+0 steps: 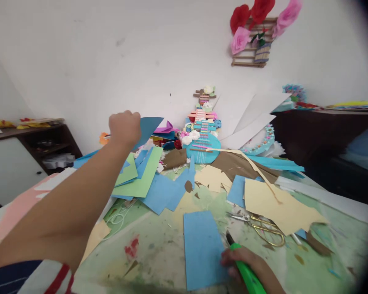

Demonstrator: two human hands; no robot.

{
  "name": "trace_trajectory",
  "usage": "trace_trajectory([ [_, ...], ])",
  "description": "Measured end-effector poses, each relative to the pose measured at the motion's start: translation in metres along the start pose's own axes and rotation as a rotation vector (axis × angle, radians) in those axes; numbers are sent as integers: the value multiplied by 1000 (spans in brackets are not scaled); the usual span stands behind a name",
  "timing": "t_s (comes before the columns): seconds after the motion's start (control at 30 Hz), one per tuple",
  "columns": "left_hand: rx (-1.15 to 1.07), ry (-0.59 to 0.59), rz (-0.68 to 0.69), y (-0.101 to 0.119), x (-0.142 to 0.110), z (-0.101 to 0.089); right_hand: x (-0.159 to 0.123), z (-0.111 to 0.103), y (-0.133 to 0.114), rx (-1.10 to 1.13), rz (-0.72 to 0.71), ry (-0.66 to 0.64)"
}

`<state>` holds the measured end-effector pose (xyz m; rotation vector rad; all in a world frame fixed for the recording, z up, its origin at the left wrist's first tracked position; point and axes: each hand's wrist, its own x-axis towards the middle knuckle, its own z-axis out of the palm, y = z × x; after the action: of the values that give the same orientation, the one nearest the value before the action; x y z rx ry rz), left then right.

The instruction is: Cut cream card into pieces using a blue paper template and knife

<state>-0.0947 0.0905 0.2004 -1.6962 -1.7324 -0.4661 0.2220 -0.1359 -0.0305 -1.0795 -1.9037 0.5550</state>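
My left hand [125, 128] is raised over the far left of the table, fingers closed on a dark blue piece of paper [149, 127] with a curved edge. Part of that paper is hidden behind the fist. Low in the view, my right hand [243, 263] is wrapped around a bright green tool [248, 274] with a black tapered tip; its rear end runs out of view, and I cannot tell its exact kind. Beside the fingertips, a light blue paper rectangle [202, 249] lies flat on the table, its right edge touching or just under them.
Gold-handled scissors [265, 229] lie right of the green tool, beside cream paper [279, 204]. Green paper [144, 177] and blue scraps [162, 192] lie at left, near white string [119, 218]. A blue guitar-shaped craft [204, 147] leans on the wall [141, 61].
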Motion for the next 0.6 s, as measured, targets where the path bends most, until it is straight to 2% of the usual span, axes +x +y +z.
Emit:
trace_trajectory([
  [0.13, -49, 87, 164, 52, -18, -20, 6, -14, -4, -409, -285, -110],
  [0.2, -118, 121, 261, 82, -29, -27, 6, -16, -14, -516, -326, -202],
  [0.3, -182, 76, 372, 123, -51, -33, 3, -15, -27, -610, -373, -258],
  [0.43, -255, -56, 505, 161, -94, -27, -7, -17, -35, -675, -448, -114],
  [0.53, -291, -160, 576, 173, -129, -19, -24, -31, -30, -638, -487, 63],
  [0.6, -306, -218, 610, 173, -152, -17, -45, -47, -17, -577, -400, 185],
])
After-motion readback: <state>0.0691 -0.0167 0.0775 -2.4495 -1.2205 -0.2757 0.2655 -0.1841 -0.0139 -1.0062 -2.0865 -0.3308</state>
